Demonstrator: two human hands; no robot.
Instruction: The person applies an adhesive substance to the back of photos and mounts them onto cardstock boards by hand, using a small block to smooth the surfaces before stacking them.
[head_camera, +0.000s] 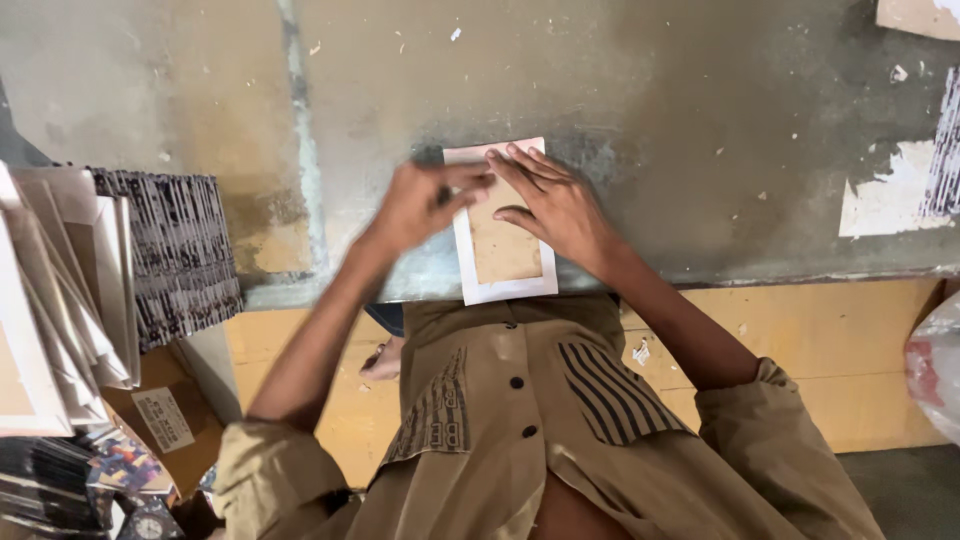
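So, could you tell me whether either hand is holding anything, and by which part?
Nothing is lifted. Both hands press a white frame flat on the table: the right hand on its upper right, the blurred left hand at its upper left.

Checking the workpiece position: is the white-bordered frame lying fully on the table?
No, the frame lies under both hands with its near edge overhanging the table edge.

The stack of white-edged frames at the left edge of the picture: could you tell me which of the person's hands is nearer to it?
Left. The left hand is over the white frame's left side, towards the stack of frames; the right hand lies flat on its right side, farther away.
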